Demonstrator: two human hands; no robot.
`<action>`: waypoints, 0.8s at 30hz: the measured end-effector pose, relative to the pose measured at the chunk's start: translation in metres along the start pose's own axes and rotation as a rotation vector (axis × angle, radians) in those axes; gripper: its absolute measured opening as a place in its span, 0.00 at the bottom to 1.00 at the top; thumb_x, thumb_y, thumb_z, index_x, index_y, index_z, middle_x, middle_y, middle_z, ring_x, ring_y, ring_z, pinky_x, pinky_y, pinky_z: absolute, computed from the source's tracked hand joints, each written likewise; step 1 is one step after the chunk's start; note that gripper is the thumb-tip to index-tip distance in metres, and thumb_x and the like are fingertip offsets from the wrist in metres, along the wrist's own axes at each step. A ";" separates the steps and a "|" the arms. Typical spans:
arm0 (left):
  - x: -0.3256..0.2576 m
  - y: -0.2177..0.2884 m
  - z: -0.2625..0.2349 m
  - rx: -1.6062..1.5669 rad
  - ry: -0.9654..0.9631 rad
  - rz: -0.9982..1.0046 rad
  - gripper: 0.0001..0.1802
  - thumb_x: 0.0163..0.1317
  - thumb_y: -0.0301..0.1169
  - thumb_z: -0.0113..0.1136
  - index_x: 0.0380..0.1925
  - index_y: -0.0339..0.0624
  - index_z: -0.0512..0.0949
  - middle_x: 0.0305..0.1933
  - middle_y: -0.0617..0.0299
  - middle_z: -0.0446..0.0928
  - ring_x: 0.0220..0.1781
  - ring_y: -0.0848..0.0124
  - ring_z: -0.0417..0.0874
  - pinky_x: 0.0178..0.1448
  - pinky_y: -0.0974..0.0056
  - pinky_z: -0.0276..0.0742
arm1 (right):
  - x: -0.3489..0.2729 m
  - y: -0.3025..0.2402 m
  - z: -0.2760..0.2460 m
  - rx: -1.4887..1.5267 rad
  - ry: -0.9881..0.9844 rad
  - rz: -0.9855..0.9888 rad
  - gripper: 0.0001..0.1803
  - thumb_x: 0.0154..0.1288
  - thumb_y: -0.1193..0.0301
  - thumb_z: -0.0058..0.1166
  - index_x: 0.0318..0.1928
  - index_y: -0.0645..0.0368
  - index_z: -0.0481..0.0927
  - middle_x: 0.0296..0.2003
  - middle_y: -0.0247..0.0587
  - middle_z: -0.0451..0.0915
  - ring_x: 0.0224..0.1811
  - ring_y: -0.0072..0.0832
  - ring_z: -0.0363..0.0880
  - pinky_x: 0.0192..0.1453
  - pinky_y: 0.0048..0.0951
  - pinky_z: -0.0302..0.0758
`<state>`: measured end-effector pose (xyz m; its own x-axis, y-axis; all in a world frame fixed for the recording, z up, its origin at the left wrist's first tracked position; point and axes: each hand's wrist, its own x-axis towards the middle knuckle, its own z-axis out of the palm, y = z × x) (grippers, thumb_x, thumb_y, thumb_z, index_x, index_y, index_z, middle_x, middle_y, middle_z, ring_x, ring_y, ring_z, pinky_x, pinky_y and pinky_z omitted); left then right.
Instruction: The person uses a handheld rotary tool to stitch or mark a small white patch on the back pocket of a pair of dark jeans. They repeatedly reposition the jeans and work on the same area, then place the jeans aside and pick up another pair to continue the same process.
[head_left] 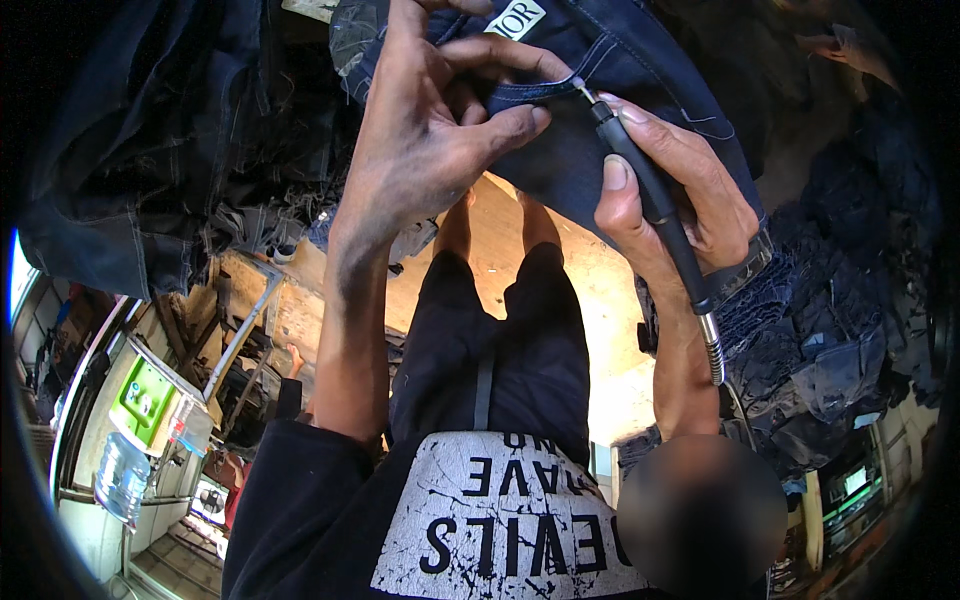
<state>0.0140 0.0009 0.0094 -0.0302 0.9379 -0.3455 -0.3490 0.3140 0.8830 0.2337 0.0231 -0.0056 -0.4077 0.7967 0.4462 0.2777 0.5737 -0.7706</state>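
Dark blue denim trousers (pixel 560 150) with pale stitching and a white label (pixel 516 18) hang in front of me at the top. My right hand (pixel 680 180) is closed around a black pen-shaped rotary tool handpiece (pixel 652 185), its thumb and fingers along the barrel. The tool's thin metal tip meets the curved, stitched edge of the denim. My left hand (pixel 430 130) is at the cloth, its index finger stretched along that edge until its tip nearly touches the tool's tip. Its thumb stands apart, and its other fingers are partly hidden or bent.
Dark denim garments (pixel 130 130) hang at the left, and a heap of denim (pixel 820 340) lies at the right. A cable (pixel 742 410) runs down from the tool. At lower left are a green tray (pixel 141 398) and a clear water jug (pixel 121 478).
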 end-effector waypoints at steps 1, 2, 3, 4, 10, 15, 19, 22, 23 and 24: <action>0.001 0.001 0.002 0.011 -0.012 0.022 0.41 0.61 0.08 0.70 0.64 0.46 0.56 0.51 0.44 0.85 0.55 0.69 0.86 0.55 0.69 0.83 | 0.000 0.000 0.000 0.003 0.004 0.011 0.18 0.66 0.75 0.69 0.55 0.66 0.87 0.50 0.57 0.91 0.50 0.41 0.94 0.57 0.36 0.89; 0.001 0.002 0.004 0.022 -0.023 0.045 0.41 0.61 0.08 0.70 0.64 0.46 0.56 0.51 0.44 0.85 0.55 0.69 0.86 0.56 0.69 0.83 | 0.000 -0.001 0.000 0.007 0.009 0.017 0.18 0.65 0.75 0.69 0.55 0.66 0.87 0.49 0.57 0.91 0.50 0.41 0.94 0.57 0.36 0.89; 0.001 0.005 0.006 0.034 -0.034 0.067 0.41 0.61 0.08 0.70 0.63 0.46 0.56 0.51 0.44 0.85 0.56 0.69 0.86 0.56 0.69 0.83 | -0.001 -0.001 0.000 0.011 0.013 0.023 0.18 0.65 0.75 0.69 0.55 0.66 0.87 0.49 0.57 0.91 0.50 0.41 0.94 0.57 0.36 0.89; 0.000 0.007 0.008 -0.005 -0.001 0.011 0.40 0.61 0.08 0.70 0.63 0.46 0.56 0.51 0.45 0.86 0.54 0.71 0.86 0.54 0.71 0.82 | -0.001 -0.001 0.000 0.004 0.018 0.036 0.18 0.65 0.74 0.70 0.55 0.66 0.87 0.49 0.57 0.91 0.50 0.41 0.94 0.57 0.36 0.90; -0.006 0.022 0.011 0.188 0.042 -0.093 0.39 0.62 0.11 0.71 0.61 0.48 0.56 0.53 0.47 0.87 0.43 0.79 0.84 0.42 0.77 0.74 | -0.001 0.001 0.001 -0.019 0.049 0.019 0.19 0.65 0.73 0.70 0.55 0.65 0.87 0.47 0.56 0.92 0.48 0.41 0.94 0.56 0.37 0.90; -0.002 0.011 -0.001 0.153 -0.009 -0.105 0.37 0.64 0.10 0.67 0.61 0.48 0.55 0.58 0.45 0.86 0.47 0.78 0.84 0.45 0.75 0.75 | 0.000 0.001 0.000 -0.048 0.062 0.035 0.18 0.64 0.74 0.69 0.55 0.65 0.88 0.46 0.55 0.92 0.47 0.41 0.94 0.55 0.36 0.90; 0.003 -0.006 -0.010 0.250 -0.116 0.218 0.41 0.62 0.13 0.73 0.68 0.44 0.59 0.58 0.39 0.87 0.54 0.59 0.93 0.60 0.56 0.93 | 0.000 -0.003 0.000 -0.029 0.062 0.128 0.18 0.64 0.75 0.69 0.54 0.65 0.87 0.46 0.55 0.92 0.47 0.40 0.94 0.55 0.35 0.90; 0.004 -0.012 -0.016 0.294 -0.149 0.228 0.41 0.64 0.11 0.69 0.69 0.45 0.56 0.59 0.36 0.86 0.56 0.56 0.93 0.61 0.53 0.93 | 0.001 -0.003 0.001 -0.039 0.065 0.129 0.18 0.64 0.75 0.69 0.54 0.66 0.87 0.46 0.55 0.92 0.47 0.39 0.94 0.55 0.35 0.90; 0.003 -0.014 -0.016 0.301 -0.144 0.224 0.41 0.63 0.12 0.70 0.69 0.45 0.56 0.59 0.36 0.86 0.55 0.56 0.93 0.61 0.53 0.93 | 0.002 -0.003 0.000 -0.045 0.068 0.128 0.17 0.65 0.75 0.68 0.54 0.66 0.87 0.46 0.55 0.92 0.47 0.39 0.94 0.55 0.35 0.90; 0.002 -0.013 -0.017 0.308 -0.140 0.221 0.41 0.63 0.12 0.70 0.69 0.45 0.57 0.60 0.36 0.85 0.55 0.56 0.93 0.61 0.53 0.93 | 0.002 -0.003 0.000 -0.050 0.070 0.126 0.17 0.65 0.75 0.68 0.53 0.66 0.87 0.46 0.55 0.92 0.48 0.39 0.94 0.55 0.35 0.90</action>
<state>0.0027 -0.0036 -0.0086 0.0623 0.9921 -0.1092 -0.0512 0.1125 0.9923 0.2319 0.0230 -0.0023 -0.3052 0.8736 0.3792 0.3671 0.4753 -0.7996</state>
